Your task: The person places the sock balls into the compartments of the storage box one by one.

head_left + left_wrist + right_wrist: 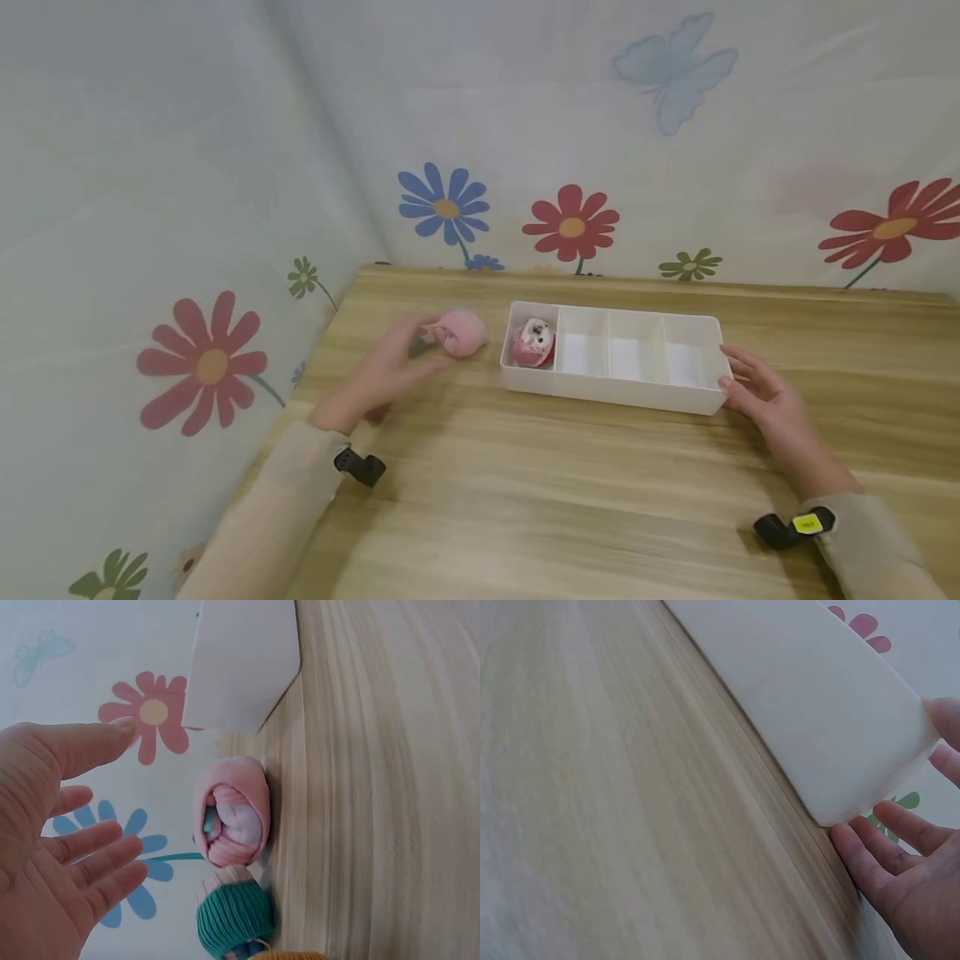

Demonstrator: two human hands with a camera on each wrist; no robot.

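Note:
My left hand (388,364) is beside a rolled pair of pink socks (463,333) on the table, left of a white divided box (611,390). In the left wrist view, its fingers are spread with a gap to the pink roll. A green ribbed rolled sock (234,919) lies against the pink one, with an orange bit (289,956) at the frame's bottom edge. In the box's leftmost compartment sits a red-and-white sock roll (534,343) with a face pattern. The fingertips of my right hand (772,408) touch the box's right end, fingers loosely extended.
The wood-grain table (525,500) meets a white curtain (510,100) printed with flowers and a butterfly, at the back and left. Thin walls split the box into several compartments. Each wrist wears a dark strap with a small camera.

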